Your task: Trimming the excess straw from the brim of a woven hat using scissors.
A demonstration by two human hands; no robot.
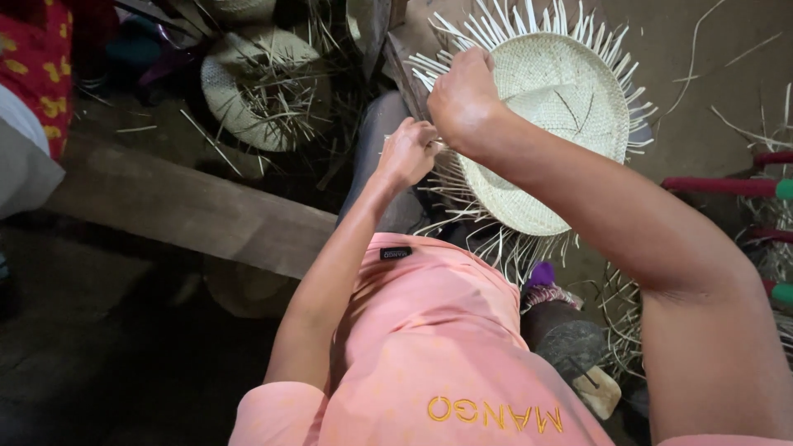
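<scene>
Shirt (429,347): pink, nearest the camera, below both hands.
Left hand (406,153): fingers pressed together, pinching loose straw strands (450,177) at the hat's near edge.
Right hand (464,99): just beyond the left, curled down over the brim of the half-woven straw hat (553,124).
Wooden beam (190,206): left of the left hand.
Second straw hat (260,87): farther left, beyond the beam.

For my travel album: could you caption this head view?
Both hands, left and right, work loose strands at the edge of a pale unfinished straw hat.
</scene>
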